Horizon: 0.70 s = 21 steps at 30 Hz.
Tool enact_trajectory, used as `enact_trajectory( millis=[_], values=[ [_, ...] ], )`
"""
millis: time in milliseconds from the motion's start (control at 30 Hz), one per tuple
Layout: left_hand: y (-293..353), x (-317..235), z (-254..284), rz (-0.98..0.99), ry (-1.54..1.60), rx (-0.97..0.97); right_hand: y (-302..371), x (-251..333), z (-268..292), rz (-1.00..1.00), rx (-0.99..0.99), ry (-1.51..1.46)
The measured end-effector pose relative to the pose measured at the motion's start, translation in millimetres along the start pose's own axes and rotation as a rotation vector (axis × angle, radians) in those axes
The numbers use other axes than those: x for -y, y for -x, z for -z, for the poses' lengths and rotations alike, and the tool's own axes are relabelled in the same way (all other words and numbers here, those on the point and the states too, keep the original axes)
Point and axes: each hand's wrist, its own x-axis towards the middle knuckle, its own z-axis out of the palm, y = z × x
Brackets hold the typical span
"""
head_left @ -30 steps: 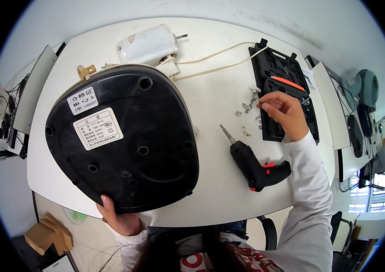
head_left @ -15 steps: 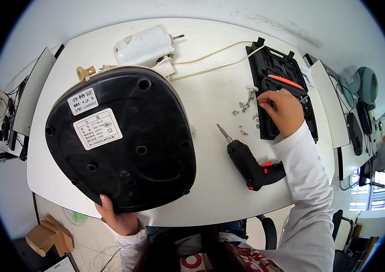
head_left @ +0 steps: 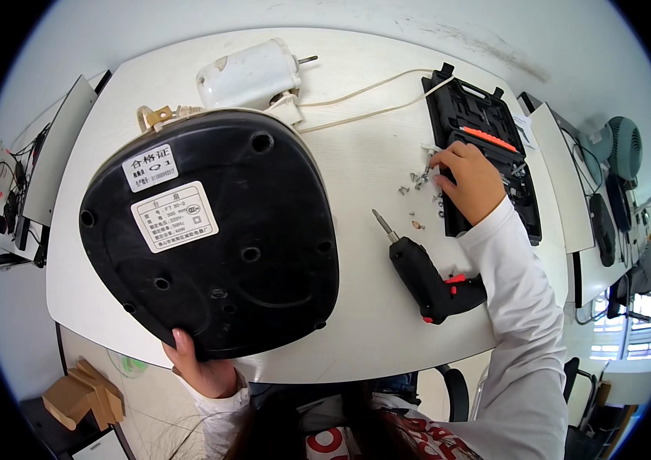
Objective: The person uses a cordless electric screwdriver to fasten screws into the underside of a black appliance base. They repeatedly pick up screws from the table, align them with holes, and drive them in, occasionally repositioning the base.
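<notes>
The black underside of a fan base (head_left: 210,307) faces me, tilted up over the table's left half. My left hand (head_left: 201,366) grips its lower edge, thumb on the black face and the other fingers hidden underneath. At the right, my right hand (head_left: 473,180) hovers at the tool case, with thumb and forefinger apart beside a small pile of loose screws (head_left: 420,179). No object shows between those fingertips. Below that hand lies a black and red cordless screwdriver (head_left: 421,280), its bit pointing to the upper left. A white fan motor (head_left: 249,77) rests behind the base.
The black tool case (head_left: 486,115) lies open at the right, with a red-orange strip inside. A pale cord (head_left: 375,110) runs from near the motor toward it. All this is on a white table (head_left: 364,330). Cardboard (head_left: 80,395) sits on the lower left.
My right hand has shifted slightly left toward the screws, and its thumb and forefinger are further apart. My left hand keeps its grip on the fan base. The whole view has shifted a little.
</notes>
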Motion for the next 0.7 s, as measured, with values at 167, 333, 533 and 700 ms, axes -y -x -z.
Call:
enact_trajectory(
  millis=[167, 333, 533, 700],
  values=[
    [-0.7, 0.5, -1.1, 0.021, -0.014, -0.009, -10.6, 11.9, -6.3, 0.079, 0.060, -0.022],
    [-1.7, -0.3, -4.6, -0.007, -0.071, -0.029, -17.4, 18.2, -17.4, 0.090, 0.074, 0.052],
    [-3.2, -1.9, -2.5, -0.030, -0.118, 0.049, -18.3, 25.6, -11.7, 0.121, -0.029, 0.009],
    [-4.1, -9.6, -21.1, 0.014, -0.051, -0.107, -26.8, 58.1, 32.4, 0.020, -0.129, -0.425]
  ],
)
